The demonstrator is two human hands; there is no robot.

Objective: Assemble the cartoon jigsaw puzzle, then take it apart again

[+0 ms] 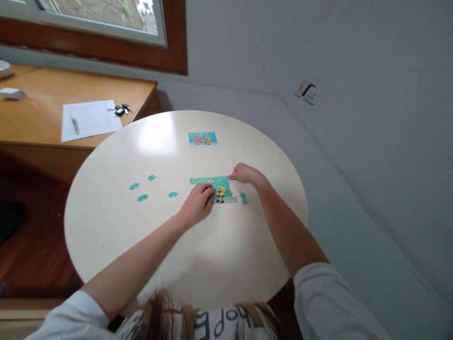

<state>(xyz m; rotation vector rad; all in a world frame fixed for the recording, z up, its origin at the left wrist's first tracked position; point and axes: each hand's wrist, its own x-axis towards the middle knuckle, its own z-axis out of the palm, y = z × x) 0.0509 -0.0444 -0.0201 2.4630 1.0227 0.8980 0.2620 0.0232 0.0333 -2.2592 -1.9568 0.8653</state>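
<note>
Puzzle [222, 185], partly assembled, lies flat on the round table [141, 236], between the two hands and touching both. Left hand [196, 204] is palm down with curled fingers, the tips on the near left part of the puzzle; cannot tell whether it pinches a piece. Right hand [246, 174] has bent fingers with the tips at the puzzle's far right corner; grip or mere touch cannot be told. One loose piece [243, 198] lies just beside the puzzle, below the right wrist. Four loose pieces [142, 197] lie scattered to the left of the left hand, well apart from it. A small picture card [202, 139] lies beyond both hands. Farther left stands a wooden desk [35, 123] with a paper sheet [90, 119], pen [75, 124] and keys [120, 109].
</note>
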